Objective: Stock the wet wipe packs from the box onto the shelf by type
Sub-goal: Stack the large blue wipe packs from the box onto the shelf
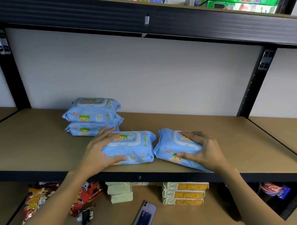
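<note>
Left hand fingers spread, thumb curled (gripping); right hand likewise, arms extended

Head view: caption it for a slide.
Left hand and right hand each grip a light blue wet wipe pack on the brown shelf board.
</note>
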`<state>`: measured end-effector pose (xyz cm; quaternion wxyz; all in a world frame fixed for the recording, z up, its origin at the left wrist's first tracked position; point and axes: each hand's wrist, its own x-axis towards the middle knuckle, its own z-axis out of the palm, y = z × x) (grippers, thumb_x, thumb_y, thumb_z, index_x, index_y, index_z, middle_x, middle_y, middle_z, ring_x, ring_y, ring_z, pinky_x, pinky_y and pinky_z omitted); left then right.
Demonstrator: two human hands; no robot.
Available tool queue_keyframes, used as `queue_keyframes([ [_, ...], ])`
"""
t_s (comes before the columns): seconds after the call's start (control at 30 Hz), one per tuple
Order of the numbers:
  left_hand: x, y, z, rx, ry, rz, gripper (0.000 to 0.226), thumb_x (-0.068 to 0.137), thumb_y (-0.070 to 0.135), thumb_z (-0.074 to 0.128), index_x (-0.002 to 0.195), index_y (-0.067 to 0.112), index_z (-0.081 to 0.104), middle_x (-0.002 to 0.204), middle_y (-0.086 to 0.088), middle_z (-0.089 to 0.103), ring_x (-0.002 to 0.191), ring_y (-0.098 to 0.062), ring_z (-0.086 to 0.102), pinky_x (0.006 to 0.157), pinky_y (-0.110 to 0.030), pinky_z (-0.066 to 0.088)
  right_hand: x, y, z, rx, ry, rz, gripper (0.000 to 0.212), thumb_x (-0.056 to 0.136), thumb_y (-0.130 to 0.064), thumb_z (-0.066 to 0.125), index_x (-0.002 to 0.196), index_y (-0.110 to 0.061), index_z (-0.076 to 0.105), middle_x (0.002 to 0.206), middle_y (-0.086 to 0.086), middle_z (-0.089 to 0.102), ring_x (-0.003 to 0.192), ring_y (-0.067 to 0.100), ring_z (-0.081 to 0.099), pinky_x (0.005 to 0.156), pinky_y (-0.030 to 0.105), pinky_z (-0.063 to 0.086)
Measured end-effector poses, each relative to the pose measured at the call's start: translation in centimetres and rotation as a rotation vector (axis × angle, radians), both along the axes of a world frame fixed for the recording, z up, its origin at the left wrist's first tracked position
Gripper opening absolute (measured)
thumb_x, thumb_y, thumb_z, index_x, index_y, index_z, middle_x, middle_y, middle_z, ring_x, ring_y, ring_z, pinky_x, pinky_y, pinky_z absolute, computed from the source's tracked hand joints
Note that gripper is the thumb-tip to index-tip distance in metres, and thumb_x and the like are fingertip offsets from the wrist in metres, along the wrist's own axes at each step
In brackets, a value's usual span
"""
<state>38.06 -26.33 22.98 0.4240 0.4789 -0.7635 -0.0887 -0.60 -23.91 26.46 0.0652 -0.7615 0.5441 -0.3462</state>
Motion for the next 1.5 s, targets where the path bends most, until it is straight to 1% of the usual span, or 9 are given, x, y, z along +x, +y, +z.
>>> queue_keyframes([
  [0.13, 0.1, 0.0, -0.1, -0.033, -0.018, 0.011, 0.081, 0.063, 0.075, 0.071, 0.134, 0.038, 0.061, 0.151, 0.018, 0.044, 0.142, 0.001, 0.033, 0.115, -0.025, 0.027, 0.5, 0.8, 1.3, -0.08, -0.113, -0.007, 0.071, 0.063, -0.061, 0.087, 0.128, -0.043, 0.065, 0.118, -0.015, 0.063, 0.107, -0.001, 0.059, 0.09, 0.011, 0.044],
  [0.23, 0.0, 0.2, -0.1, -0.062, 0.027, -0.025, 0.07, 0.073, 0.068, 0.068, 0.133, 0.033, 0.062, 0.149, 0.017, 0.047, 0.142, 0.0, 0.035, 0.114, -0.026, 0.031, 1.5, 0.7, 2.8, -0.089, -0.132, 0.022, 0.071, 0.064, -0.063, 0.085, 0.129, -0.043, 0.065, 0.12, -0.015, 0.064, 0.108, -0.003, 0.06, 0.092, 0.018, 0.048],
  [0.33, 0.3, 0.4, -0.2, -0.112, 0.177, -0.041, 0.055, 0.087, 0.057, 0.06, 0.133, 0.026, 0.061, 0.142, 0.011, 0.055, 0.136, -0.006, 0.044, 0.112, -0.04, 0.041, 3.5, 0.0, 4.5, -0.073, -0.157, 0.057, 0.071, 0.063, -0.064, 0.085, 0.128, -0.042, 0.065, 0.12, -0.023, 0.064, 0.111, -0.009, 0.058, 0.094, 0.015, 0.047],
  [0.53, 0.8, 1.1, -0.3, -0.153, 0.391, -0.05, 0.074, 0.089, 0.07, 0.052, 0.141, 0.018, 0.051, 0.14, 0.002, 0.056, 0.13, -0.013, 0.052, 0.1, -0.041, 0.05, 10.4, -2.5, 6.2, -0.055, -0.069, 0.157, 0.072, 0.061, -0.071, 0.081, 0.127, -0.049, 0.062, 0.106, -0.016, 0.063, 0.1, 0.001, 0.06, 0.09, 0.028, 0.051],
  [0.67, 0.8, 1.1, -0.2, -0.226, 0.445, -0.043, 0.082, 0.089, 0.068, 0.054, 0.147, 0.011, 0.043, 0.149, 0.001, 0.048, 0.134, -0.021, 0.05, 0.101, -0.04, 0.05, 14.7, -4.2, 6.2, 0.009, 0.043, 0.193, 0.08, 0.059, -0.081, 0.073, 0.132, -0.053, 0.054, 0.112, -0.014, 0.058, 0.104, 0.008, 0.058, 0.094, 0.035, 0.052],
  [0.87, 1.2, 0.7, -0.6, -0.334, 0.452, -0.017, 0.073, 0.089, 0.044, 0.06, 0.147, 0.005, 0.04, 0.153, -0.009, 0.044, 0.142, -0.029, 0.041, 0.108, -0.061, 0.041, 18.1, -5.0, 6.6, 0.035, 0.136, 0.222, 0.082, 0.063, -0.076, 0.076, 0.136, -0.056, 0.045, 0.124, -0.008, 0.053, 0.118, 0.017, 0.052, 0.102, 0.037, 0.046],
  [0.97, 1.3, 0.7, -0.7, -0.328, 0.479, -0.025, 0.074, 0.091, 0.051, 0.059, 0.149, 0.008, 0.039, 0.154, -0.007, 0.043, 0.141, -0.031, 0.042, 0.105, -0.064, 0.043, 18.6, -5.1, 6.6, 0.054, 0.133, 0.217, 0.081, 0.064, -0.073, 0.078, 0.137, -0.056, 0.045, 0.126, -0.009, 0.052, 0.12, 0.017, 0.048, 0.104, 0.037, 0.044],
  [1.23, 0.6, 1.4, -0.2, -0.345, 0.42, -0.07, 0.075, 0.092, 0.059, 0.056, 0.145, 0.007, 0.041, 0.152, -0.011, 0.045, 0.142, -0.028, 0.042, 0.113, -0.051, 0.04, 17.1, -4.5, 6.9, 0.101, 0.078, 0.311, 0.07, 0.077, -0.068, 0.07, 0.14, -0.057, 0.042, 0.144, -0.003, 0.038, 0.14, 0.017, 0.033, 0.115, 0.042, 0.035],
  [1.5, 0.7, 1.3, -0.5, -0.381, 0.264, -0.033, 0.073, 0.092, 0.058, 0.059, 0.148, 0.013, 0.045, 0.153, -0.006, 0.041, 0.141, -0.031, 0.041, 0.113, -0.047, 0.039, 13.9, -0.5, 4.1, -0.1, 0.173, 0.269, 0.087, 0.085, -0.056, 0.07, 0.153, -0.056, 0.015, 0.164, -0.001, 0.002, 0.152, 0.013, 0.008, 0.11, 0.03, 0.036],
])
